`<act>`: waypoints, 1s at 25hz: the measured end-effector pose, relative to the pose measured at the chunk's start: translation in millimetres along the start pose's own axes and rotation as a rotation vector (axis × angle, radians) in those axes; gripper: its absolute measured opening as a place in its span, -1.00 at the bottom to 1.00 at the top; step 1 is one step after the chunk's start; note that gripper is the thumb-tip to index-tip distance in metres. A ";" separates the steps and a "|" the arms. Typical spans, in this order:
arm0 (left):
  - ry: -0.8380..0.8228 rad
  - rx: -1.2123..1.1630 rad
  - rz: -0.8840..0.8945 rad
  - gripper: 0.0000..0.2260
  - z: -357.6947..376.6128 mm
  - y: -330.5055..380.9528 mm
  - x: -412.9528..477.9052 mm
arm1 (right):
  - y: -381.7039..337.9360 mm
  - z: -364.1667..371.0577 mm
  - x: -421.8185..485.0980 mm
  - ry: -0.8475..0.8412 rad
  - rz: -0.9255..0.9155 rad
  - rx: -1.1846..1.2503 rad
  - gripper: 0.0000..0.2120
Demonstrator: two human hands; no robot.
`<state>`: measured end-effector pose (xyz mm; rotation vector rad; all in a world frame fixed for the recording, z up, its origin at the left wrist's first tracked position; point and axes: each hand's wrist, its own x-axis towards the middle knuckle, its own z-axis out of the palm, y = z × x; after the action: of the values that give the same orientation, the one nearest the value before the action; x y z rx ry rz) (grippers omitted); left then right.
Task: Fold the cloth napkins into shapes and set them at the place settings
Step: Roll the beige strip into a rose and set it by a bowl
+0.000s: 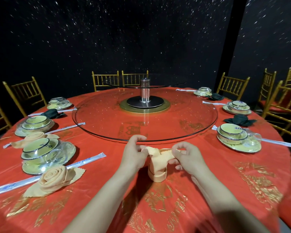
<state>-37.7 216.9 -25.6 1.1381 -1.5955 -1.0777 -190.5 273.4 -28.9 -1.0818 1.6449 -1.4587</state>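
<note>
A peach cloth napkin stands upright as a rolled tube on the red tablecloth, just in front of me. My left hand pinches its upper left flap, and my right hand pinches the upper right flap, both pulled outward. Two finished peach rose-shaped napkins lie at the left: one near the front place setting, another further back. Dark green folded napkins sit at the far left, far right and back right.
Wrapped bowl-and-plate sets stand around the table: left front, left, right. Wrapped chopsticks lie beside them. A glass lazy Susan fills the centre. Gold chairs ring the table.
</note>
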 end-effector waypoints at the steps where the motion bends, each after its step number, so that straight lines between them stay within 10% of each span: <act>1: -0.008 0.002 0.007 -0.69 1.0 -1.7 -1.7 | 5.6 1.6 -0.1 0.016 -0.040 -0.035 -0.75; 5: -0.009 0.024 0.005 -0.64 11.5 -0.4 -7.9 | 10.8 15.3 -1.5 0.017 -0.285 -0.241 -0.51; 11: 0.089 0.007 -0.064 -0.82 29.8 5.1 -6.4 | 10.5 36.3 -5.4 0.172 -0.235 -0.361 -0.90; 25: -0.064 0.063 -0.159 -0.68 -12.2 -23.9 -7.7 | 49.0 5.1 7.2 -0.003 -0.072 -0.248 -0.64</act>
<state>-19.5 217.5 -46.8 1.3020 -1.6198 -1.1840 -196.1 266.0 -77.8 -1.2896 1.8373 -1.3212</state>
